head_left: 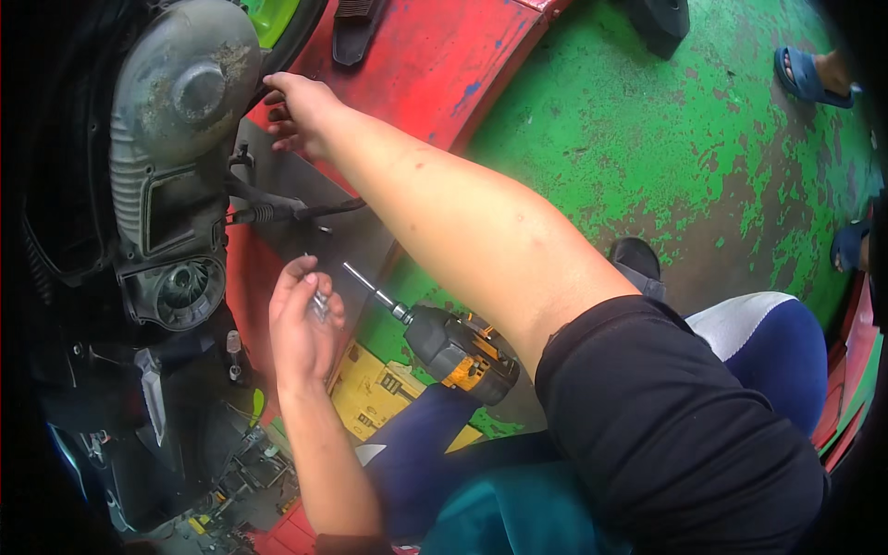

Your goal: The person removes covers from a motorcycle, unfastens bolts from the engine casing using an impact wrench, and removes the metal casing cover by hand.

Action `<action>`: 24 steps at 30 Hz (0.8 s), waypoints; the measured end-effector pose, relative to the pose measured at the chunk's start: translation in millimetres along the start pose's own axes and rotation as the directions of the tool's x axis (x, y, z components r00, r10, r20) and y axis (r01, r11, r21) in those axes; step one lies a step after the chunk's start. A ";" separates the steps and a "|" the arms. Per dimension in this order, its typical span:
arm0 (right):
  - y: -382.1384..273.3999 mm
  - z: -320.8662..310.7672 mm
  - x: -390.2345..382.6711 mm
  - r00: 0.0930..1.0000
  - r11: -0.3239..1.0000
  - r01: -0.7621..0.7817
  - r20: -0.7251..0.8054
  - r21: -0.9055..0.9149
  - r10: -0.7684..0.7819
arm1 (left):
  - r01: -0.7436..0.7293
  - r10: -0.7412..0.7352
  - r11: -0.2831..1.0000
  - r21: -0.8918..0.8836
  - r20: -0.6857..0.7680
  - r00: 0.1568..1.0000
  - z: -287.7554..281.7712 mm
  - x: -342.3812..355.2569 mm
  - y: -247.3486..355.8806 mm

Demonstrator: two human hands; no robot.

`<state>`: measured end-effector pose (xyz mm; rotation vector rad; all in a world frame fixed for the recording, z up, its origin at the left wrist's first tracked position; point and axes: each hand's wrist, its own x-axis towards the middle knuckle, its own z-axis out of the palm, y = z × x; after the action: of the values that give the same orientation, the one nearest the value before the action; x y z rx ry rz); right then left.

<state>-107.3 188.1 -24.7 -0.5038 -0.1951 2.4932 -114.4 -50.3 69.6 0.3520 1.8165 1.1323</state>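
Note:
At the left stands a scooter engine with a grey, dirt-stained transmission cover (185, 102) and an exposed finned fan (188, 294) below it. My right hand (301, 116) reaches to the cover's right edge beside the wheel, fingers loosely apart; whether its fingertips touch anything is unclear. Lower down, my left hand (310, 319) is palm up, its fingers curled around several small silver bolts (320, 305). To its right lies a black and yellow cordless impact driver (458, 356) with a long socket (368, 285), pointing toward the engine. What supports the driver is hidden.
A red platform (435, 65) runs under the scooter, above a worn green floor (592, 120). Behind the driver is a yellow case (379, 393). Scattered tools (245, 472) lie at the lower left. Blue sandals (814, 79) on another person's feet show at the right.

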 end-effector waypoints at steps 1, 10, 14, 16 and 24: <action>2.2 7.4 0.1 1.000 0.998 -0.016 -0.002 0.067 0.016 | 0.008 -0.009 1.000 0.025 0.002 1.000 -2.3 -9.1 0.9; 13.4 26.9 1.3 0.993 0.985 0.091 0.054 0.148 -0.100 | -0.013 0.011 0.999 -0.040 -0.041 0.999 -7.6 -45.4 -15.6; 14.2 8.1 -5.6 0.986 0.982 0.167 -0.018 0.090 -0.166 | -0.026 0.024 0.997 -0.066 -0.025 0.999 -4.7 -40.6 -18.3; 4.7 -10.0 -8.1 0.979 0.969 0.175 -0.071 -0.174 -0.190 | -0.033 0.031 0.996 -0.079 -0.025 0.999 -3.0 -37.8 -17.9; -24.1 -82.7 -12.9 0.992 0.076 -0.043 -0.052 -0.996 -0.114 | 0.109 -0.110 0.994 -0.010 -0.117 0.987 -36.4 6.2 -66.7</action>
<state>-52.2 202.7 -90.6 -1.1397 -1.9863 1.8091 -133.0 -101.9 16.7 0.1840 1.9120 1.0995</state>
